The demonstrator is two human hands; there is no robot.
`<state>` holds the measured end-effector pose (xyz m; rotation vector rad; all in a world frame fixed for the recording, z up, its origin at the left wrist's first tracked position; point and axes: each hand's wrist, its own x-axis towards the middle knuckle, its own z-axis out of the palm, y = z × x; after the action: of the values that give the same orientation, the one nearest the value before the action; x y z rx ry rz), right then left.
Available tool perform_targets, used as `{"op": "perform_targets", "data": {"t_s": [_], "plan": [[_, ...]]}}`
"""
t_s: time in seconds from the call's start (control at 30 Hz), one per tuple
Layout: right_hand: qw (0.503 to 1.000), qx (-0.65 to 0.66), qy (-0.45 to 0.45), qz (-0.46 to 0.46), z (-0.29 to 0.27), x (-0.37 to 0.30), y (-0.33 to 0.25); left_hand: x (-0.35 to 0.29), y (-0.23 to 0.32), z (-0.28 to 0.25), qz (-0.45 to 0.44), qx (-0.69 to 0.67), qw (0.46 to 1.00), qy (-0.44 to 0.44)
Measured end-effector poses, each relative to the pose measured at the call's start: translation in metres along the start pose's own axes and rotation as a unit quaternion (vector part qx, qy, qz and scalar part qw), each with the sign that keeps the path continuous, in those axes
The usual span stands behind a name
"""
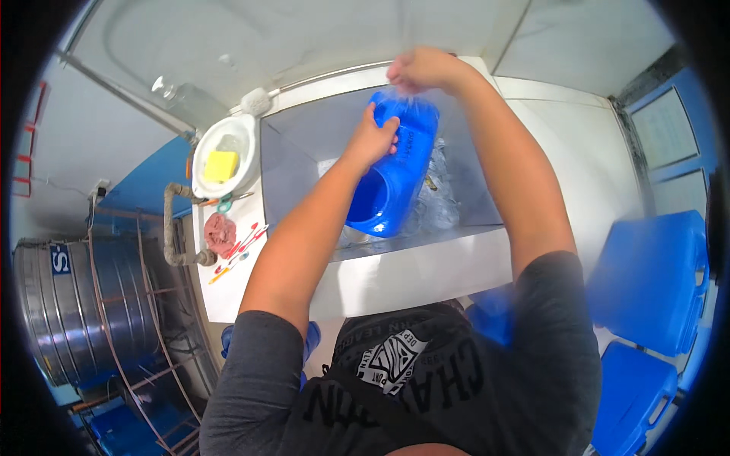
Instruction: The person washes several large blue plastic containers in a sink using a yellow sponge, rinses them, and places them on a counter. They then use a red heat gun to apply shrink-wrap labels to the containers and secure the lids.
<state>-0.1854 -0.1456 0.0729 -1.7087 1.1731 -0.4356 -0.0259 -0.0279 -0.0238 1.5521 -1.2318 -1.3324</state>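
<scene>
A blue plastic water jug (415, 144) is tilted over the sink, its wide round mouth facing toward me. My left hand (373, 140) grips its upper left side, thumb raised. Past the jug's far end my right hand (420, 71) is held up with its fingers curled; whatever they hold is hidden. Clear water splashes over the jug's far end, just below the right hand. Underneath, the grey sink basin (293, 152) has water and clear, shiny stuff (441, 204) at its right side, too blurred to name.
On the counter's left stand a white bowl (199, 171) with a yellow sponge (220, 166), a pink cloth (220, 233), scissors (223, 204) and small red tools (242, 243). A pipe (169, 228) juts out beside them. More blue jugs (650, 281) stand at the right; a metal tank (84, 311) at the left.
</scene>
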Motion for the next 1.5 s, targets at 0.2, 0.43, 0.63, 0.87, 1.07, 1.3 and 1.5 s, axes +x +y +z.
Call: {"op": "perform_targets", "data": {"t_s": [0.2, 0.43, 0.63, 0.87, 1.07, 1.3, 1.5], "plan": [[0.983, -0.179, -0.017, -0.038, -0.002, 0.014, -0.014, 0.033, 0.008, 0.011, 0.078, 0.389, 0.913, 0.097], [0.912, -0.382, 0.068, -0.131, 0.01, 0.039, 0.015, 0.002, 0.021, 0.022, 0.124, 0.486, 0.853, 0.143], [0.926, -0.362, 0.106, -0.023, 0.032, 0.03, 0.015, -0.019, -0.001, -0.003, 0.142, 0.47, 0.855, 0.168], [0.89, -0.437, -0.035, -0.127, 0.038, 0.027, 0.056, -0.031, -0.007, -0.01, 0.137, 0.475, 0.854, 0.164], [0.885, -0.462, 0.0, 0.06, 0.046, 0.007, 0.014, -0.036, -0.005, -0.007, 0.143, 0.462, 0.86, 0.164], [0.902, -0.416, -0.093, 0.073, 0.028, 0.024, 0.016, -0.027, -0.006, -0.003, 0.139, 0.464, 0.86, 0.159], [0.896, -0.441, -0.053, -0.01, 0.031, 0.024, 0.034, -0.027, -0.002, -0.001, 0.128, 0.458, 0.866, 0.156]]}}
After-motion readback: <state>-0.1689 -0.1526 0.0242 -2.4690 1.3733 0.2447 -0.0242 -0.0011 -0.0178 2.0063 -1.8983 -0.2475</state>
